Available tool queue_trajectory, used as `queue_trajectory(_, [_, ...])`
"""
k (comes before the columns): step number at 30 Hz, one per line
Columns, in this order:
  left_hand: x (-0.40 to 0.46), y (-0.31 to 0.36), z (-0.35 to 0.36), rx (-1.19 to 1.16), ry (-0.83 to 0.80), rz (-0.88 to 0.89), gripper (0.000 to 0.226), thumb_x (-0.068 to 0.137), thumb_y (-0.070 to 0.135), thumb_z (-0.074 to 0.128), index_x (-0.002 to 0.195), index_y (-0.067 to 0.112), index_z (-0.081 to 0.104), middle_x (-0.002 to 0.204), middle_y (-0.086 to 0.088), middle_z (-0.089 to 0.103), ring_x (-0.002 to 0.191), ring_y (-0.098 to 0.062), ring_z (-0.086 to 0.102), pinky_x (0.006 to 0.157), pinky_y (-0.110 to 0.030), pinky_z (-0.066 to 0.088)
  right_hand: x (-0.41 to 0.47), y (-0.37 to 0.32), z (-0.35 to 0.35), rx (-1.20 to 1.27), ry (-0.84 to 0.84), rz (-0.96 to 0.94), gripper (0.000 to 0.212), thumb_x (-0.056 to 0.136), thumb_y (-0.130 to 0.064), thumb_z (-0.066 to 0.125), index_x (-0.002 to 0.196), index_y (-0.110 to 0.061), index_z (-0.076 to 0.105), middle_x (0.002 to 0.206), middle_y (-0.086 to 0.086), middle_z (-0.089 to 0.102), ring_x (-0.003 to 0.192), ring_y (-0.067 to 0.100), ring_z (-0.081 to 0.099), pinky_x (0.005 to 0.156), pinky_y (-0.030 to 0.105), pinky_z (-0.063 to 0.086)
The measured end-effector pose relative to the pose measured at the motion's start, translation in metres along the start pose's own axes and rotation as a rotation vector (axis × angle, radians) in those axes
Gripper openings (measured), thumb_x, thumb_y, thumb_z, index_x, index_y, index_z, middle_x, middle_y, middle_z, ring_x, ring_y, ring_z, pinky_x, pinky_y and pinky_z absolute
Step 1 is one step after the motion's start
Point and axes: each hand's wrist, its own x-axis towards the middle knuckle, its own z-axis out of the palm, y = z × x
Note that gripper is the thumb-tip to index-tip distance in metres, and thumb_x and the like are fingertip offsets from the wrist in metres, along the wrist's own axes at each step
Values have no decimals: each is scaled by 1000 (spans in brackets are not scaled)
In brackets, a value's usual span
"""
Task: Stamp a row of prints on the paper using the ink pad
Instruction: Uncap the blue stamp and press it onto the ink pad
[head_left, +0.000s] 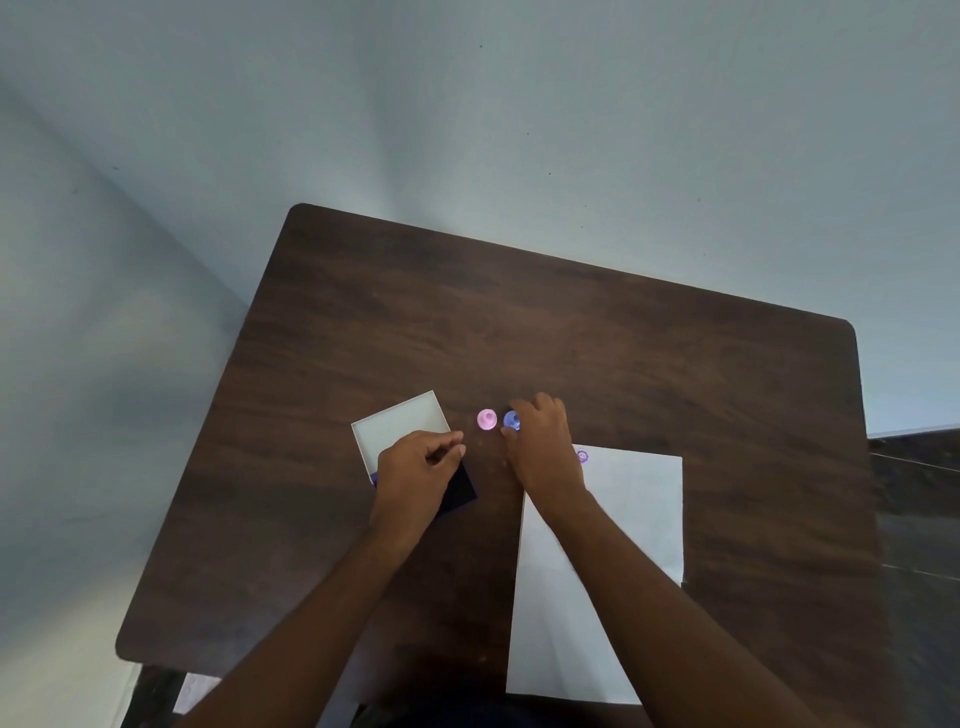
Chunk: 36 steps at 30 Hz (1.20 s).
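- A small round blue stamp stands on the dark wooden tabletop, just beyond the white paper.
- The right hand pinches it with curled fingers.
- One purple print marks the paper's far edge.
- A pink stamp sits just left of the blue one.
- The left hand, fingers curled, rests on the dark ink pad; its white lid is open behind.

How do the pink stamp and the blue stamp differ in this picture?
The pink stamp stands free on the table, touched by nothing; the blue stamp is pinched by the right hand. The pink stamp shows whole, while fingers hide part of the blue stamp. The pink stamp stands nearer the ink pad, the blue stamp nearer the paper. Both are small and round, side by side.
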Motion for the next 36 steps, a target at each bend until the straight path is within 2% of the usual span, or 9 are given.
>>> queue_trajectory(6, [-3,3,-1,-15,-23,2,28,87,31,66,111,19,71,110,4,71,99,-8,63,89,-20,48,-3,0,-4,36,42,-23,25,82,-18,74,104,-9,68,116,10,62,101,21,55,84,28,48])
queue_trajectory(11, [-3,10,-2,-38,-53,18,28,88,34,65,111,20,71,108,7,71,97,-6,63,84,-11,42,-7,-1,-18,110,85,-41,24,87,-21,69,105,-6,68,111,11,66,98,19,57,81,18,36])
queue_trajectory(17, [-9,21,-7,-96,-95,115,26,88,32,64,111,20,71,107,7,71,98,-6,63,93,-22,47,-23,-12,-52,351,133,12,30,88,-25,67,108,-3,68,109,15,69,96,25,63,88,28,46])
queue_trajectory(19, [-13,25,-11,-90,-88,127,29,88,34,63,113,22,69,109,11,69,95,2,61,92,-12,44,-32,-14,-61,422,171,-1,30,85,-24,71,106,-3,69,104,13,71,88,19,63,81,18,46])
queue_trajectory(21, [-18,29,-16,-106,-38,129,31,85,37,66,114,26,68,103,22,63,83,14,56,78,5,36,-41,-16,-70,496,170,7,30,82,-25,74,105,-6,70,101,9,72,83,13,62,75,9,45])
queue_trajectory(25, [-27,38,-26,-251,-84,171,39,82,35,71,120,33,63,108,30,60,94,16,57,75,5,37,-58,-21,-82,684,100,61,27,80,-24,77,103,-11,73,96,3,74,82,14,69,76,20,57])
queue_trajectory(29, [-37,44,-33,-287,-81,241,35,80,35,68,115,38,60,100,37,54,93,27,49,76,9,30,-72,-26,-86,853,-5,86,27,81,-22,75,105,-11,73,97,3,75,84,17,71,77,23,59])
queue_trajectory(33, [-42,41,-39,-354,-84,256,33,80,33,69,113,30,69,104,26,67,95,9,61,79,-1,41,-84,-31,-87,961,-72,77,28,80,-23,75,106,-11,73,96,4,76,84,19,72,77,27,59])
queue_trajectory(36, [-48,40,-43,-327,-52,248,30,81,33,70,111,29,70,104,22,67,94,1,63,82,-5,44,-89,-35,-87,1026,-114,91,25,80,-21,75,104,-12,74,95,2,77,84,19,73,74,24,59])
